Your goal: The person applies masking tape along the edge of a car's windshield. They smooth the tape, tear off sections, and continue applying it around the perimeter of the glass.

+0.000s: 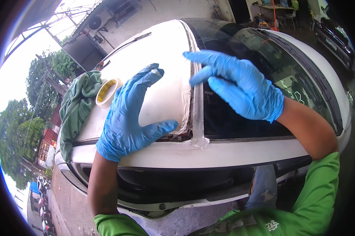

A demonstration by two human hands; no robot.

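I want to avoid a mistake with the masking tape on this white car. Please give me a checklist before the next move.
1. Left hand flat on the white roof panel, gloved: ok.
2. Right hand over the tape strip, fingers spread: ok.
3. Strip pressed down along the seam: cannot tell.
4. Tape roll beside the left hand: ok.
5. Green cloth apart from the seam: ok.

One head-worn fisheye view looks down and forward from just above the person's arms onto a white car roof point(161, 78), close enough that both gloved hands fill the middle. The forearms enter from the lower edge. Straight edges bow toward the rim, where trees, sky and a yard curl around.
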